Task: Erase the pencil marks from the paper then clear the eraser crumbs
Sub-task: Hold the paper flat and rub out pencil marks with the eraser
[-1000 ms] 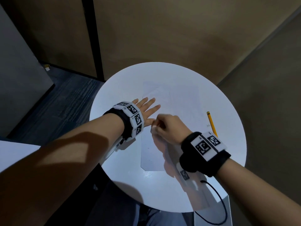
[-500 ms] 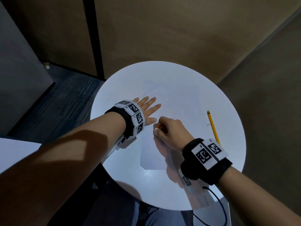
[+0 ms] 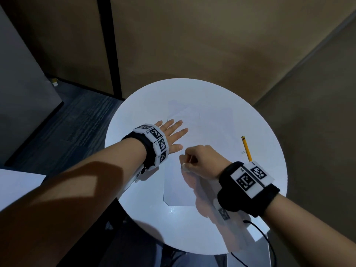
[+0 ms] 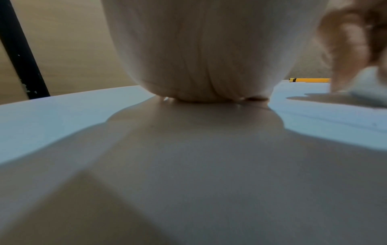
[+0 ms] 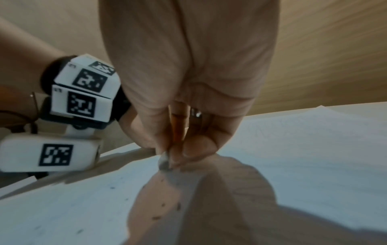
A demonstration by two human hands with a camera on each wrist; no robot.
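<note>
A white sheet of paper [image 3: 208, 135] lies on the round white table [image 3: 146, 214]. My left hand [image 3: 174, 132] lies flat with straight fingers on the paper's left edge. My right hand [image 3: 198, 158] pinches a small pale eraser [image 5: 164, 163] between thumb and fingertips, its tip touching the paper near the sheet's left side. In the left wrist view the eraser [image 4: 368, 82] shows at the far right under blurred fingers. Dark eraser crumbs [image 5: 161, 205] lie scattered on the paper [image 5: 293, 149] just in front of the eraser.
A yellow pencil [image 3: 247, 149] lies on the table right of the paper, also seen as the pencil [image 4: 307, 80] in the left wrist view. Brown panel walls stand behind the table. A cable [image 3: 269, 245] hangs from my right wrist band.
My right hand with the eraser has slid down the paper toward me and slightly left. The left hand has stayed flat in place.
</note>
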